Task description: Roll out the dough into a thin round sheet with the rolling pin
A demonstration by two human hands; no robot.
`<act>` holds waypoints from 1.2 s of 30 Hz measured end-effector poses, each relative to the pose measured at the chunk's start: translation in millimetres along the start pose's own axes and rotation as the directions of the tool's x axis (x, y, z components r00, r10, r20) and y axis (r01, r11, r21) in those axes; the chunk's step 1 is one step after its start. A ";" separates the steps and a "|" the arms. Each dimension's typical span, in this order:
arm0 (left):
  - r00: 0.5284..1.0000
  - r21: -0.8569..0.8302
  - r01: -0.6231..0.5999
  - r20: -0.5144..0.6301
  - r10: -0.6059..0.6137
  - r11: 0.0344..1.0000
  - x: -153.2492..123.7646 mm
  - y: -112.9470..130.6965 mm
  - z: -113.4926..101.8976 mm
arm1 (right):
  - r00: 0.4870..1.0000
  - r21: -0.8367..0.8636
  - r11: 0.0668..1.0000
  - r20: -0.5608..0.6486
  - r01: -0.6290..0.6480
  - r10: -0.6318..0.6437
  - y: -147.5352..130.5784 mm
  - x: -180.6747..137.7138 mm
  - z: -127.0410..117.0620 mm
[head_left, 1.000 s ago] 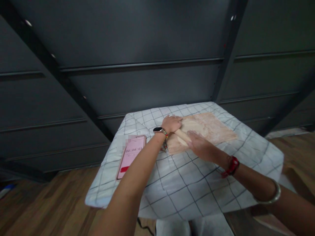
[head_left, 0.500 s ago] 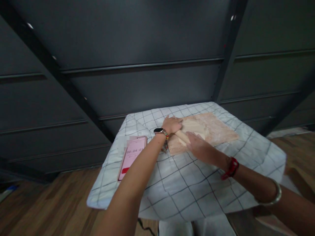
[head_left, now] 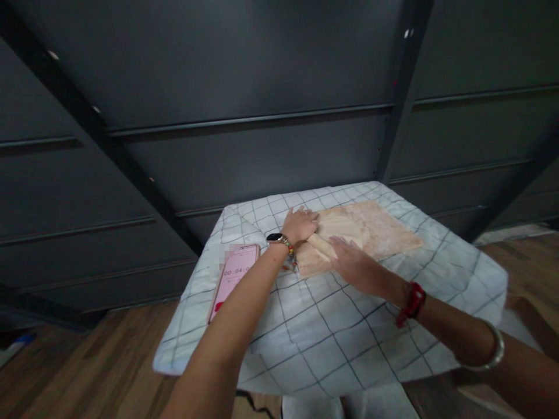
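Note:
A pale wooden rolling pin (head_left: pixel 322 246) lies across a flat sheet of dough (head_left: pixel 349 224) on a flour-dusted wooden board (head_left: pixel 393 233). My left hand (head_left: pixel 299 224) rests palm-down on the pin's far end, fingers stretched out. My right hand (head_left: pixel 353 260) presses flat on the pin's near end, fingers extended. A watch and beaded bracelet sit on my left wrist; a red band and a metal bangle are on my right arm.
The board sits on a small table covered with a white checked cloth (head_left: pixel 332 326). A pink phone (head_left: pixel 233 276) showing a timer lies at the table's left. Dark grey panelled wall (head_left: pixel 262 116) stands close behind; wooden floor (head_left: pixel 65 372) surrounds the table.
Both hands and the rolling pin have drawn slightly back toward me and to the left over the dough. The view has shifted a little.

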State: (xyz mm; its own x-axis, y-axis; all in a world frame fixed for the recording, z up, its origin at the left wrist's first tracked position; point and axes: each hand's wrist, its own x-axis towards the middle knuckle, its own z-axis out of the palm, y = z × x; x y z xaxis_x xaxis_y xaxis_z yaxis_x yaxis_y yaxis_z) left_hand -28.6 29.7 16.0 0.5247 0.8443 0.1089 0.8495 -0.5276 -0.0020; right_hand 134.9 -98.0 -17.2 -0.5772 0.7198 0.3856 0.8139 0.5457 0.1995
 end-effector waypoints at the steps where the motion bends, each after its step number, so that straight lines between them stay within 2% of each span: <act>1: 1.000 0.003 -0.007 -0.001 0.007 1.000 -2.0 -1.9 0.5 | 1.000 0.007 1.000 0.004 -0.008 0.008 -4.4 0.5 1.1; 5: 0.999 0.043 -0.034 -0.010 0.035 0.998 -7.3 -9.1 2.2 | 1.000 0.033 0.999 0.017 -0.019 0.019 -13.1 2.7 1.1; 11: 0.999 0.041 0.013 0.037 -0.015 0.999 2.1 0.2 -4.0 | 0.997 -0.003 0.997 0.005 0.075 -0.075 4.5 0.2 -6.3; 16: 1.000 -0.015 0.008 0.016 -0.008 1.000 -1.8 -1.4 -5.0 | 0.999 0.029 0.999 -0.027 -0.017 0.017 -16.0 0.7 -3.9; 19: 1.000 -0.038 -0.007 0.010 0.008 0.999 -7.8 -5.5 -4.4 | 1.000 0.070 0.997 -0.009 0.020 -0.020 -22.1 1.1 -4.0; 23: 0.998 -0.018 0.033 0.048 -0.032 0.999 -6.4 -2.8 -5.7 | 0.995 0.152 0.984 0.020 0.098 -0.102 5.7 2.9 -5.8; 27: 0.997 0.003 0.065 0.048 -0.065 0.998 -1.9 1.5 -8.0 | 0.997 0.188 0.979 0.005 0.078 -0.081 30.3 5.9 -4.5; 31: 1.000 0.018 0.030 0.008 -0.030 0.999 -1.5 -3.5 -4.9 | 0.996 0.150 0.985 0.001 0.086 -0.087 5.1 2.8 -3.8; 34: 1.000 0.021 -0.002 0.006 0.002 1.000 -0.3 -8.6 -0.2 | 0.999 0.132 0.991 -0.034 0.034 -0.030 -18.1 -1.1 -5.9; 36: 1.000 0.028 -0.001 0.007 0.001 1.000 1.4 -9.2 1.4 | 0.997 0.114 0.991 -0.017 0.077 -0.075 -17.0 -1.8 -8.0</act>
State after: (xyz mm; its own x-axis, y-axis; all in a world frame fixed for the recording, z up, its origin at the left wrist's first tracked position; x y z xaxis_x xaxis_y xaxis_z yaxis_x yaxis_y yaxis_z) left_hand -35.6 35.9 14.7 0.5258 0.8445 0.1019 0.8501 -0.5257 -0.0301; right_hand 122.6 -112.0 -14.1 -0.6357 0.6693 0.3845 0.7542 0.6448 0.1246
